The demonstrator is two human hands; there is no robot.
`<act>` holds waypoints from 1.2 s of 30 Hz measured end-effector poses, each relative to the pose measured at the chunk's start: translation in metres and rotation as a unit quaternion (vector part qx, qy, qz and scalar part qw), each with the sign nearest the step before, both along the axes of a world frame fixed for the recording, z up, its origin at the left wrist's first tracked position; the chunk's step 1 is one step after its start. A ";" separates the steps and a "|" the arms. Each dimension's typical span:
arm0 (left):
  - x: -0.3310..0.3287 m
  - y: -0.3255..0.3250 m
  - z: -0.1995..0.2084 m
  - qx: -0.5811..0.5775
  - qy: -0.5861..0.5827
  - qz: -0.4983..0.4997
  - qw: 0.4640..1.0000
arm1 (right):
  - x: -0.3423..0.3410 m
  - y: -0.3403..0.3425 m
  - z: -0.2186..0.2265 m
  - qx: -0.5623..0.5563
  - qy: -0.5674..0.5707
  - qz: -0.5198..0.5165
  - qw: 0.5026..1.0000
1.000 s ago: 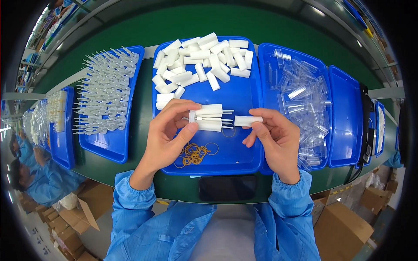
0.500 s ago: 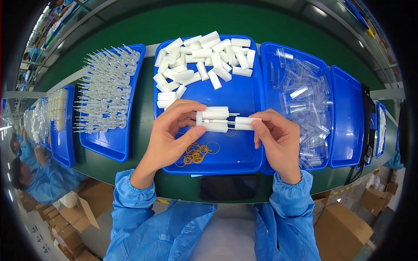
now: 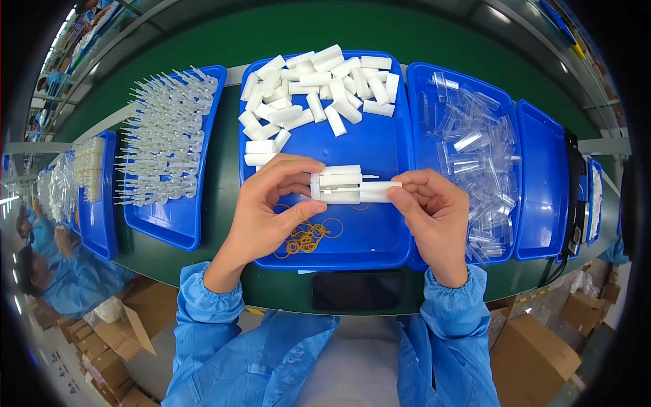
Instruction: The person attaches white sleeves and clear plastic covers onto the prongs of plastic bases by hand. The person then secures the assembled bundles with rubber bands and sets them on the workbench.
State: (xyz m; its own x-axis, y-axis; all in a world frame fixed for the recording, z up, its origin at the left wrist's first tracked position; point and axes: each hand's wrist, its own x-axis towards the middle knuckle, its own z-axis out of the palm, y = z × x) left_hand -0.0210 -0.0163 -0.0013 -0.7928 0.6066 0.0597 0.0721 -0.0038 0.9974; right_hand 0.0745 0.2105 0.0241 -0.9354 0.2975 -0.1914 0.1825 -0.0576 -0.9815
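Observation:
My left hand [image 3: 264, 200] is closed round the capped end of a white assembly [image 3: 340, 180]. That assembly carries several white sponge-like pieces, and thin white rods stick out of its right end. A white sponge-like cylinder [image 3: 376, 192] is pinched between thumb and fingers of my right hand [image 3: 434, 214]. Its left end overlaps the rods and reaches in beside the lower pieces. Both hands hover over the near half of a blue tray [image 3: 366, 152]. Loose white cylinders [image 3: 315, 81] lie heaped at its far end, and yellowish rubber bands [image 3: 308, 237] lie under my left hand.
On the left, a blue tray [image 3: 163, 227] holds rows of white rodded parts [image 3: 166, 136]. To the right, another tray [image 3: 420, 81] is full of clear plastic sleeves [image 3: 481, 156], with a further blue tray [image 3: 539, 203] beyond. A black phone-like slab [image 3: 356, 292] lies at the table's near edge.
My right hand has brought the white cylinder left along the rods, nearer the assembly, so less rod shows between them. The left hand has hardly moved.

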 end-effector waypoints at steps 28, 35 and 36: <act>0.003 0.005 0.005 -0.063 0.090 0.018 0.994 | 0.006 -0.029 -0.008 0.144 0.025 -0.067 0.987; 0.003 0.003 0.003 -0.064 0.093 0.021 0.993 | 0.005 -0.028 -0.009 0.079 0.029 -0.055 0.995; 0.003 0.003 0.003 -0.065 0.093 0.021 0.993 | 0.005 -0.027 -0.010 0.079 0.029 -0.055 0.995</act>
